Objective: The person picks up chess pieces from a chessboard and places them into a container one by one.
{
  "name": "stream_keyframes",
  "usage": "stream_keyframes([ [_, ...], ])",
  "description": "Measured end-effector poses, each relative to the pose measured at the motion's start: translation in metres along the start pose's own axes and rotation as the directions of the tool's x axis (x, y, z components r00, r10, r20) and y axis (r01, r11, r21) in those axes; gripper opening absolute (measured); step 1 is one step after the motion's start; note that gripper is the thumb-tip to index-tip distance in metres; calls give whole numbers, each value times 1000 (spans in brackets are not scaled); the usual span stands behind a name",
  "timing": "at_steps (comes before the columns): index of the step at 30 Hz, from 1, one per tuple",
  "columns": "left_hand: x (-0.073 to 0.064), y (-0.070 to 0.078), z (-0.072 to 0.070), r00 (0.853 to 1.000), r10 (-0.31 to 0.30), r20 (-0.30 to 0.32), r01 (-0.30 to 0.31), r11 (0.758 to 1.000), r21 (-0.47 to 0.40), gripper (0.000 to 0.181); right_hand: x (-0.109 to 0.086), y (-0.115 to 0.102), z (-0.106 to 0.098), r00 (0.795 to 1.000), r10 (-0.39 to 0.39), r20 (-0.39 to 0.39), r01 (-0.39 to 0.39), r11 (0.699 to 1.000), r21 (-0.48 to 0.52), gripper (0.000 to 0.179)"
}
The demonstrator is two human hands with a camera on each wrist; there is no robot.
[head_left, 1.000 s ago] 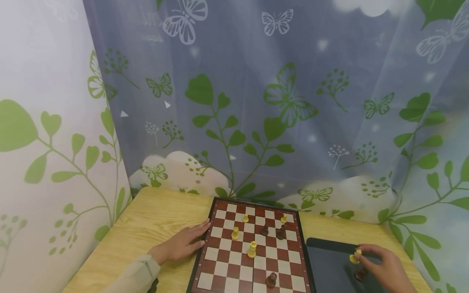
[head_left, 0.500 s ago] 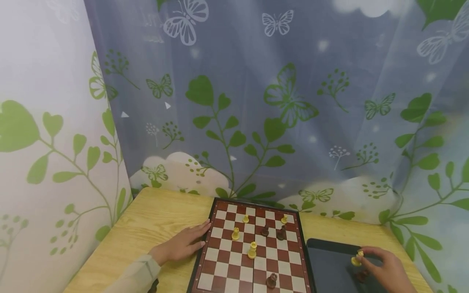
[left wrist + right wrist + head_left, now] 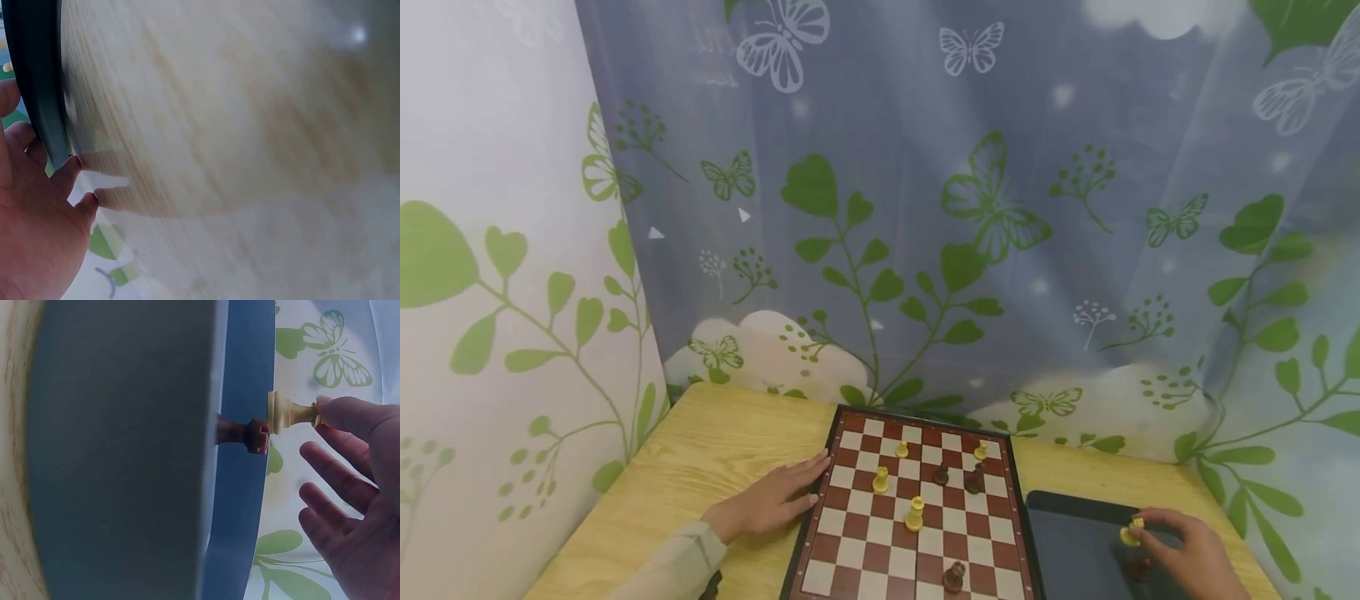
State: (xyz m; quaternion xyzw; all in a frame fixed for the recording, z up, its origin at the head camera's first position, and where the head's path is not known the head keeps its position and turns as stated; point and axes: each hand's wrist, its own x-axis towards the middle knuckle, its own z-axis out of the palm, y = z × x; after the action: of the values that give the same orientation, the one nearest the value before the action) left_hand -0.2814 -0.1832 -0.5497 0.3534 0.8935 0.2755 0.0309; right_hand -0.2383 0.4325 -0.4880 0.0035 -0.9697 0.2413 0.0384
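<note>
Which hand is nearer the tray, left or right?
Right. The right hand is over the tray, pinching a yellow piece; the left hand is across the board, at its left edge.

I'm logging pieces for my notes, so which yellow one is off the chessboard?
The yellow piece pinched in the right hand, over the dark tray; the other four yellow pieces all stand on the chessboard.

You are facing a yellow wood-grain table (image 3: 722, 442). On it, a black-rimmed checkered board (image 3: 940, 533) is lying flat; at its three o'clock, a dark, raised-rim tray (image 3: 1075, 542) is resting just beside its edge.
</note>
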Motion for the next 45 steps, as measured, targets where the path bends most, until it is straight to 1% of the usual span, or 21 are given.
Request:
stream_keyframes([
  [6,-1,2,0,1000,-23,20,23,1000,-7,61,-1,1,2,1000,-1,-8,1,1000,-11,33],
  [11,-2,3,-1,999,-35,21,35,999,7,61,-1,2,4,999,-33,-29,33,999,-26,31],
  [13,-1,2,-1,999,-36,18,36,999,11,61,-1,2,4,998,-46,-41,45,999,-22,29],
  [17,0,2,-1,999,-26,19,26,1000,1,60,-3,0,3,998,-46,-49,46,999,-15,26],
  [20,1,1,-1,999,-24,26,24,1000,-5,61,-4,-4,1,998,-43,-51,43,999,-9,28],
  [25,1,0,-1,999,-31,23,31,1000,5,61,-4,-15,-1,999,-44,-31,44,999,18,31],
  [30,1,2,-3,999,-25,20,25,1000,9,60,-4,-30,0,997,-68,-29,69,997,23,25],
  [32,1,3,-4,1000,-23,21,23,1000,9,60,-6,-36,2,997,-77,-26,78,997,17,23],
  [36,0,2,-3,1000,-17,18,17,1000,12,60,-10,-45,8,995,-99,-7,99,994,46,22],
  [40,1,2,-2,1000,-24,18,24,1000,11,60,-15,-56,15,989,-143,-28,144,988,53,20],
  [45,1,1,-1,1000,-24,12,24,1000,2,60,-19,-72,24,975,-208,-83,212,976,48,19],
])
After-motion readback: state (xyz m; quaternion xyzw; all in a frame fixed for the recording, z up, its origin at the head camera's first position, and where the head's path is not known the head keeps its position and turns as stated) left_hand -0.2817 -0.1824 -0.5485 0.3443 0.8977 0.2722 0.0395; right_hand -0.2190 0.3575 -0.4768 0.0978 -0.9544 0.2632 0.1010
